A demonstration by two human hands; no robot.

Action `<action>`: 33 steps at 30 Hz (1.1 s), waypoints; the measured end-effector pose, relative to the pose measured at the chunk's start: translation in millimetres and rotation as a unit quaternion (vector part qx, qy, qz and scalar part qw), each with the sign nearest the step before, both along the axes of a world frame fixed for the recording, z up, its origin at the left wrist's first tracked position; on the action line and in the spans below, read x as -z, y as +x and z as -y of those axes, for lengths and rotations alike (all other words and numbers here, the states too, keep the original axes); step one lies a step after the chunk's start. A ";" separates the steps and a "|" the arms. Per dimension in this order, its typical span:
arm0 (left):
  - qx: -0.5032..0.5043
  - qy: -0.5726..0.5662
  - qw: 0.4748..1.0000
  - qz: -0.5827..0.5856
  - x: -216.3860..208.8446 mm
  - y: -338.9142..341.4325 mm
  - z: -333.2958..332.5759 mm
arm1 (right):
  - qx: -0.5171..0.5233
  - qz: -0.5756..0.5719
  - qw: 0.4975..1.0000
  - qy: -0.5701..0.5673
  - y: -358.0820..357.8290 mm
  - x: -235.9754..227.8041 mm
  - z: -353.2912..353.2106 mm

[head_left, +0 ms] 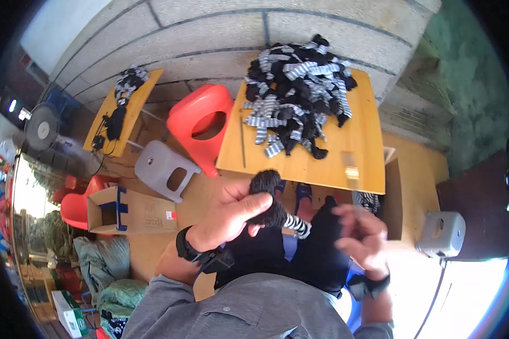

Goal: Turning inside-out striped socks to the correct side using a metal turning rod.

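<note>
My left hand [232, 212] is closed round a black knitted piece [268, 217] with a black-and-white striped end, its thumb pressed on top. Whether the piece is a sock or a glove I cannot tell. The striped end sticks out to the right, above my lap. My right hand [365, 237] is a little way off to the right, its fingers bent and blurred. From the table's near edge a flat, shiny strip [352, 172] runs down toward those fingers; whether they hold it is unclear. A heap of similar black and striped knitted pieces [300, 90] lies on the wooden table [328, 164].
A thin dark rod [243, 138] lies at the table's left side. Left of it stand a red stool [181, 116], a grey stool [155, 169] and an open cardboard box [147, 214]. A second grey stool [441, 234] is at the right. Behind the table rises a block wall [220, 28].
</note>
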State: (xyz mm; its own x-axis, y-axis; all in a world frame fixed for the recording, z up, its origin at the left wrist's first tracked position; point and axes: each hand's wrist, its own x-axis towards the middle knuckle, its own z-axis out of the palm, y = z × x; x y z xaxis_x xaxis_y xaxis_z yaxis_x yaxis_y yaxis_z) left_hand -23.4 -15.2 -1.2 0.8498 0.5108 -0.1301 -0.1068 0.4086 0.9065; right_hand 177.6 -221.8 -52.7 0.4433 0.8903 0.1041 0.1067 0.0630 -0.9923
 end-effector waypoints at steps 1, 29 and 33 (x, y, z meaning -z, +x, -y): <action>0.006 0.018 0.999 -0.036 -0.7 -1.0 6.0 | -0.082 -0.023 0.996 -0.034 -9.1 -11.2 -19.0; 0.029 0.082 0.967 -0.238 188.3 -8.1 -14.0 | 0.261 0.106 0.881 -0.381 145.3 49.3 130.7; 0.020 0.071 0.967 -0.242 201.4 -9.2 -18.9 | 0.383 0.342 0.786 -0.344 188.6 101.4 111.2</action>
State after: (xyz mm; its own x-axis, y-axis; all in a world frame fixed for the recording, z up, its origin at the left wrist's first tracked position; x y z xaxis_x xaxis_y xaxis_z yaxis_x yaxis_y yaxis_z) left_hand -32.6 3.6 -202.6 0.7265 0.5205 -0.4486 0.3582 0.2702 0.8937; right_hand 366.3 -333.1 -154.1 0.9268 0.3386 0.1627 0.3749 -0.8068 -0.4566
